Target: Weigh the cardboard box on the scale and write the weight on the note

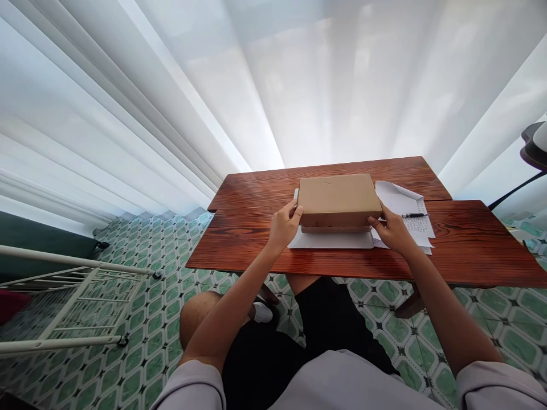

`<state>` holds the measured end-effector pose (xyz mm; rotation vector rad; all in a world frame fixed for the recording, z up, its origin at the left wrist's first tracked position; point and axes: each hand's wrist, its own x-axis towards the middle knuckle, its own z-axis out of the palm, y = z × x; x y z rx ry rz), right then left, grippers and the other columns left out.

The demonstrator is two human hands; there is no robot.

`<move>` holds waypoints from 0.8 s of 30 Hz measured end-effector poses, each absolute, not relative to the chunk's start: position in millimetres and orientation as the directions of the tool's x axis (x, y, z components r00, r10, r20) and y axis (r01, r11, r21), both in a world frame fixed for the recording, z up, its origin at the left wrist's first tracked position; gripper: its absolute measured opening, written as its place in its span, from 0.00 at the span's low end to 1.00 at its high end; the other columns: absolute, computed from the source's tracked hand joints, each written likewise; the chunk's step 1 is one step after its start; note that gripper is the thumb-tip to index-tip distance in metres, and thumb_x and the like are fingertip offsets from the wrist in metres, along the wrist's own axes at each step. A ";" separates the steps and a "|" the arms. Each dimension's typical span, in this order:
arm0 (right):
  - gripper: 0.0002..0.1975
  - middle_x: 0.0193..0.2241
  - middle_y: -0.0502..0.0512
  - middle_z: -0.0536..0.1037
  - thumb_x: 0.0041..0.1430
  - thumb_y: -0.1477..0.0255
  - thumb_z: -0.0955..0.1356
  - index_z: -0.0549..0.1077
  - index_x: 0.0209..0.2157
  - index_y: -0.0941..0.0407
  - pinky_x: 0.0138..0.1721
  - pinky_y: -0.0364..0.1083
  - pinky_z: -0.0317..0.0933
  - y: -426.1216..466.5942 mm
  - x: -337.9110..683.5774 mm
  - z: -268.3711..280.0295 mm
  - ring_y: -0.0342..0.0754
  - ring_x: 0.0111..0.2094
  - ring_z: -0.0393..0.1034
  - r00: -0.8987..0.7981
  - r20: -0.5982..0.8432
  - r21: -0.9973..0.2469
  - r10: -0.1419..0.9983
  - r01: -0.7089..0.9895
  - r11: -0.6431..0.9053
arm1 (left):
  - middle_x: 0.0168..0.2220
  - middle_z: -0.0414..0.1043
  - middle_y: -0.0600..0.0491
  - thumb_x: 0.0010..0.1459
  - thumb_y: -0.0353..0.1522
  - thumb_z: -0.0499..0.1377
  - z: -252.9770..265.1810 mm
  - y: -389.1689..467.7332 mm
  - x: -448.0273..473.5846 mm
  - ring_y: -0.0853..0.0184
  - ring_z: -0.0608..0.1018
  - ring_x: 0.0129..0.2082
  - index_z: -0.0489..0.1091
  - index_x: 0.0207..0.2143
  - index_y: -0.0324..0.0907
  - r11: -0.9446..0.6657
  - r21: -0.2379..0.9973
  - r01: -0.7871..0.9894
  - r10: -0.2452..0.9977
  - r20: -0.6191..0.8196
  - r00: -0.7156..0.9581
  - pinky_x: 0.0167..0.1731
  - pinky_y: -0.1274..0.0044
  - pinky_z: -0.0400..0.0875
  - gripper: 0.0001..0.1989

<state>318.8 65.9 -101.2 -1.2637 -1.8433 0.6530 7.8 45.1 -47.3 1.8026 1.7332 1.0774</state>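
Observation:
A brown cardboard box (337,195) is in front of me over the wooden table, its flat top towards me. My left hand (285,225) grips its left end, the thumb near the front corner. On the right end, my right hand (392,229) closes round the other front corner. Under the box lies a flat white object (329,240), mostly covered; I cannot tell what it is. A narrow brown strip shows below the box's front edge, and whether it belongs to the same box is unclear.
Right of the box, sheets of written paper (401,199) lie with a dark pen (413,215) on them. The reddish wooden table (239,245) has a stepped edge. White curtains (342,85) hang behind it. A white wheeled rack (85,302) stands on the tiled floor at left.

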 end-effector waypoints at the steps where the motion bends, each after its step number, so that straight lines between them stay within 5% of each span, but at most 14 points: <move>1: 0.34 0.51 0.63 0.78 0.65 0.59 0.64 0.56 0.69 0.54 0.45 0.59 0.72 65.6 318.9 -101.6 0.63 0.47 0.74 -0.193 0.317 -0.771 0.929 0.519 0.371 | 0.53 0.75 0.48 0.67 0.41 0.52 -47.8 44.7 8.0 0.57 0.77 0.52 0.69 0.60 0.40 -0.132 0.754 0.644 0.969 0.236 -0.078 0.49 0.69 0.73 0.24; 10: 0.35 0.59 0.61 0.72 0.66 0.60 0.64 0.53 0.70 0.51 0.55 0.64 0.66 64.3 316.8 -100.4 0.64 0.55 0.70 -0.218 0.353 -0.772 0.910 0.481 0.415 | 0.56 0.73 0.45 0.67 0.40 0.50 -49.8 40.8 12.2 0.54 0.74 0.56 0.68 0.60 0.38 -0.080 0.689 0.720 0.963 0.239 -0.122 0.58 0.65 0.66 0.25; 18: 0.28 0.67 0.61 0.59 0.70 0.59 0.58 0.55 0.68 0.50 0.59 0.60 0.64 51.5 316.0 -117.2 0.57 0.66 0.56 -0.224 0.435 -0.785 0.872 0.380 0.489 | 0.53 0.74 0.45 0.70 0.39 0.43 -64.7 24.9 -6.1 0.62 0.77 0.49 0.63 0.61 0.41 -0.137 0.626 0.768 0.939 0.329 -0.100 0.49 0.71 0.70 0.23; 24: 0.17 0.39 0.61 0.74 0.72 0.62 0.55 0.70 0.42 0.55 0.44 0.54 0.65 34.2 323.2 -136.7 0.54 0.43 0.69 0.109 0.590 -0.722 0.800 0.516 0.462 | 0.40 0.73 0.45 0.63 0.29 0.48 -83.6 9.4 -37.3 0.59 0.74 0.45 0.66 0.52 0.39 -0.065 0.480 0.875 0.915 0.378 -0.140 0.52 0.67 0.66 0.16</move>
